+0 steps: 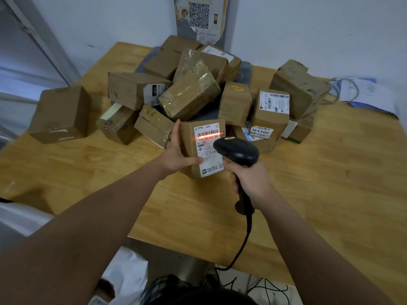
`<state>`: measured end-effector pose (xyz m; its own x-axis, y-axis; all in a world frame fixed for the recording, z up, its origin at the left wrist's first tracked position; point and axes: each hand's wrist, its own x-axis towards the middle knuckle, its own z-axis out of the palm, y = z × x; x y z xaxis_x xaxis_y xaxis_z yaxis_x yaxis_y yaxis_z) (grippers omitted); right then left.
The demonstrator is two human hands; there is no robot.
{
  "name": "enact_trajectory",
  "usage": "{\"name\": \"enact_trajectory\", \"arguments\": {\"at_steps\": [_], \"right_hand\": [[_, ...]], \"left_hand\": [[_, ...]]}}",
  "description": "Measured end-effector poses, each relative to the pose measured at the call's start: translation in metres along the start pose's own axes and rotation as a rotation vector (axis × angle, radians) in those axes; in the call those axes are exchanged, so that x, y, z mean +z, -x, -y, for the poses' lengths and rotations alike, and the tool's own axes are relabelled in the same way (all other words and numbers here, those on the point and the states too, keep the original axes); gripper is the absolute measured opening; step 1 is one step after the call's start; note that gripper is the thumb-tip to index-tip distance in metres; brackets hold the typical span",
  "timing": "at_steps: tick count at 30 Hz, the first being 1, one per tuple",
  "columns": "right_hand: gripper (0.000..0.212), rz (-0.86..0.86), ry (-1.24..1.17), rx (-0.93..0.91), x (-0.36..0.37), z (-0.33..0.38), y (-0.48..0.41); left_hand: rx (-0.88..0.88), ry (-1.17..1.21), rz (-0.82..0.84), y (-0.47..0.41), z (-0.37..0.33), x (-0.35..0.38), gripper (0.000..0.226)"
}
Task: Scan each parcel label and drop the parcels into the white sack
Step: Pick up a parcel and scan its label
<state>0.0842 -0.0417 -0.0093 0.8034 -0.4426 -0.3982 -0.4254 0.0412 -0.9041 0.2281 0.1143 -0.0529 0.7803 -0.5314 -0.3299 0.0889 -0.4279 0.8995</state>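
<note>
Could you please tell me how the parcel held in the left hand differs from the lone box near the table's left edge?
The held parcel is gripped upright by the left hand, while the lone box rests on the table. The held parcel shows a white label crossed by the red line of the scanner; the lone box shows no label, only tape. Both are brown cardboard.

Scanner [236, 150] is covering the label [207, 146] on its right side; small print is coming out unreadable. Left arm [88, 227] is hiding part of the white sack [128, 272].
</note>
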Motion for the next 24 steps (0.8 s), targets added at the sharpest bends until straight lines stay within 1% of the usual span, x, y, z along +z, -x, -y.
{"name": "enact_trajectory", "arguments": {"at_steps": [4,10,16,24], "right_hand": [[0.035,-0.001,0.034,0.008,-0.0016,0.0013,0.0041],[0.034,-0.006,0.038,-0.018,-0.0017,0.0052,0.0065],[0.033,0.0,0.032,-0.013,-0.0028,0.0052,0.0079],[0.031,0.01,0.033,-0.02,-0.0022,0.0057,0.0105]], "left_hand": [[0.005,-0.018,0.01,-0.0003,-0.0016,-0.001,0.133],[-0.009,-0.024,0.007,0.0011,-0.0008,-0.0009,0.139],[-0.021,-0.027,-0.001,0.0024,0.0002,-0.0019,0.132],[-0.022,-0.036,-0.024,0.0058,-0.0014,0.0004,0.13]]}}
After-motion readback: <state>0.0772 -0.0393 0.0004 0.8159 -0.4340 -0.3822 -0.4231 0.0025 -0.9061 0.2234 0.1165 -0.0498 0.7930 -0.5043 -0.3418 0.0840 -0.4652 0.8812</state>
